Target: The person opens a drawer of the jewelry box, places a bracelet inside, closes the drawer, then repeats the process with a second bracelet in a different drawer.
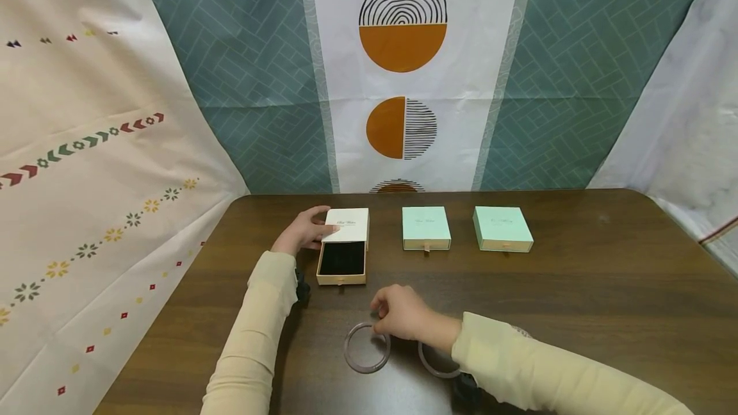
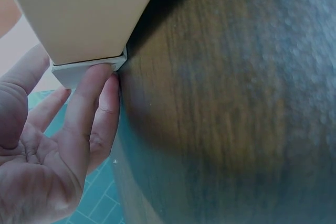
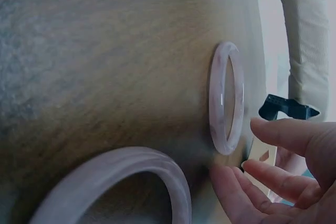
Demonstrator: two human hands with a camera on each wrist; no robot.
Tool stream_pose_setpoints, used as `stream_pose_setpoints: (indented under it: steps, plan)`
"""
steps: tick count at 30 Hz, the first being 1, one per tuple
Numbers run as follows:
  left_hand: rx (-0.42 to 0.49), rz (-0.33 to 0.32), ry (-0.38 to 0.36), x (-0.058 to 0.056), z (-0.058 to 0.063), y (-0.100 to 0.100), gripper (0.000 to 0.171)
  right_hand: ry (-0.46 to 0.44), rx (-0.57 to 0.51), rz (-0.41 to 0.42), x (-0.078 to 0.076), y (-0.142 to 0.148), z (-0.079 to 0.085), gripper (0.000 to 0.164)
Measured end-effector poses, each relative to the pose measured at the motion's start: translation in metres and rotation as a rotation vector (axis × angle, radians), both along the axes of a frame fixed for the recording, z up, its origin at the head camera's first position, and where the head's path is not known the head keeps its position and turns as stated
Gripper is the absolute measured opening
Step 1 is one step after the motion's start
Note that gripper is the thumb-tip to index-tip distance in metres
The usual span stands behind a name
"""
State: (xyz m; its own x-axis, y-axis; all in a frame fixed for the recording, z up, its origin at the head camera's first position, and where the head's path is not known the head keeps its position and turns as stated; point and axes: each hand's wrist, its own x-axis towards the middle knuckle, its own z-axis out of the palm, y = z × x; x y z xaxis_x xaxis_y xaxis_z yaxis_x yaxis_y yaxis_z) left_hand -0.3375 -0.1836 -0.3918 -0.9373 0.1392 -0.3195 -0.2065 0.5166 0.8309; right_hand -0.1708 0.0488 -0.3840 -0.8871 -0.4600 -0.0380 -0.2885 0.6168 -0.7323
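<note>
At the left of the table is a white drawer-style gift box (image 1: 352, 226), its black-lined drawer (image 1: 343, 258) pulled out toward me. My left hand (image 1: 308, 229) grips the box sleeve, thumb on the lid and fingers against the left side; the left wrist view shows those fingers (image 2: 83, 98) at the sleeve's edge. A pale pinkish bangle (image 1: 366, 370) lies flat in front of the box. My right hand (image 1: 403, 314) hovers at its upper right edge; thumb and fingers are spread apart beside it in the right wrist view. A second bangle (image 1: 428, 367) lies partly hidden under my right wrist.
Two mint-green gift boxes, one in the middle (image 1: 425, 226) and one to the right (image 1: 503, 228), stand with drawers pushed in. A patterned cloth (image 1: 277, 82) hangs behind the wooden table (image 1: 605, 287), and a white embroidered cloth (image 1: 115, 210) drapes along the left.
</note>
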Motion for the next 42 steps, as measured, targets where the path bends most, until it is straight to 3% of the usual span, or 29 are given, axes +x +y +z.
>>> stream_pose_setpoints:
  steps: [16, 29, 42]
  plan:
    - [0.015, -0.006, -0.011, -0.002, 0.000, 0.000, 0.072, 0.076, 0.068, -0.009, 0.007, -0.009, -0.005, 0.023]
    - [0.024, 0.008, -0.020, -0.002, 0.000, 0.001, 0.073, 0.189, 0.114, 0.008, 0.004, -0.009, -0.012, 0.016]
    - [0.019, 0.012, -0.020, -0.001, -0.002, 0.000, 0.072, 0.168, 0.082, -0.003, 0.002, -0.009, -0.014, 0.018]
